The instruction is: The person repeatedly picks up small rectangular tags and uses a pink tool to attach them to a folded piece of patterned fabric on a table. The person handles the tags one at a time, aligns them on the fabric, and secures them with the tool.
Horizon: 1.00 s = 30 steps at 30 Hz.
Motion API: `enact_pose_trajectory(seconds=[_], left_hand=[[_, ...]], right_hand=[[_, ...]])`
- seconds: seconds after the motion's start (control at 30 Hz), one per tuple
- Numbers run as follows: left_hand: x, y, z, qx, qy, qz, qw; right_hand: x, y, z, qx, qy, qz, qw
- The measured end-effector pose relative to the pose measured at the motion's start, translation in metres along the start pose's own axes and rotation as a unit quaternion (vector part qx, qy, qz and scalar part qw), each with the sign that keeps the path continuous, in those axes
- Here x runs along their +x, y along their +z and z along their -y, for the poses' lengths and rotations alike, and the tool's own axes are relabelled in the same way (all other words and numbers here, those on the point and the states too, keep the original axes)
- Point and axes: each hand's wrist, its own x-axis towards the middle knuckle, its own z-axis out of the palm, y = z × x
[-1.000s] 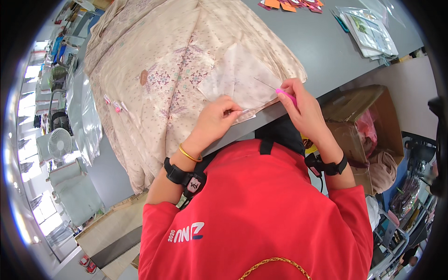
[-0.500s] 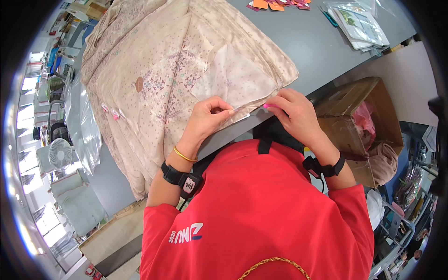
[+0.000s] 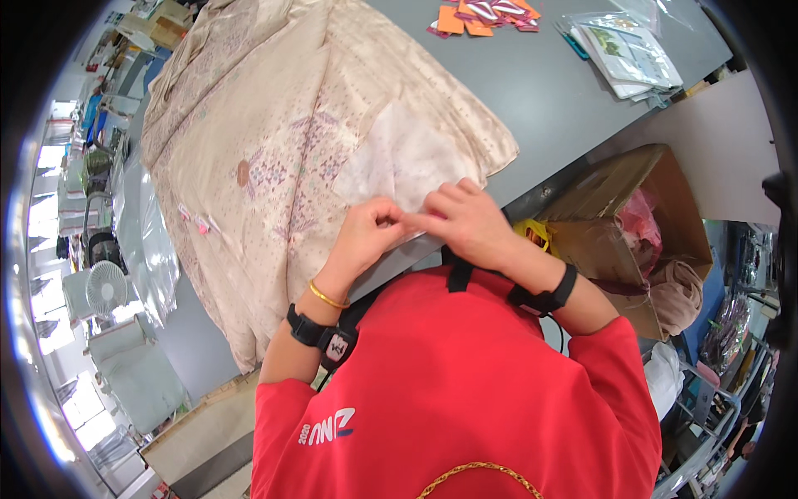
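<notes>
A beige floral fabric (image 3: 274,125) with a satin sheen covers much of the grey table. Near its front corner is a whitish, sheer-looking patch (image 3: 399,154). At the fabric's near edge, my left hand (image 3: 362,239) is closed, thumb and forefinger pinched on that edge. My right hand (image 3: 470,224) has come up against it, with its fingertips touching the left ones. Its fingers are bent together and hide whatever is between them. Small pink-and-white pieces (image 3: 202,226) lie on the fabric to the left, beside a brown oval patch (image 3: 243,174).
Orange and maroon tags (image 3: 486,15) lie at the table's far side. Plastic-wrapped packets (image 3: 623,54) sit at the far right. An open cardboard box (image 3: 594,241) with pink plastic and brown cloth stands right of the table. Clear plastic sheeting (image 3: 145,249) and a fan (image 3: 106,284) are at left.
My right hand has moved left, from the fabric's corner to my left fingertips. The pink thing that showed in its fingers is out of sight. My left hand has barely moved.
</notes>
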Motion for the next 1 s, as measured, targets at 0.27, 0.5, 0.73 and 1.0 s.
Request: enact_pose_trajectory(seconds=[0.27, 0.5, 0.73, 1.0], left_hand=[[0.001, -0.001, -0.014, 0.14, 0.003, -0.005, 0.99], [0.046, -0.025, -0.05, 0.1, 0.035, 0.219, 0.97], [0.262, -0.016, -0.101, 0.241, 0.223, -0.099, 0.939], [0.359, -0.007, -0.106, 0.372, 0.263, -0.14, 0.879]], right_hand=[[0.0, 0.014, -0.004, 0.106, 0.057, -0.004, 0.993], [0.001, 0.007, -0.015, 0.184, 0.059, -0.025, 0.981], [-0.005, -0.003, -0.029, 0.168, 0.008, 0.016, 0.986], [-0.004, -0.006, -0.036, 0.235, 0.022, 0.031, 0.971]])
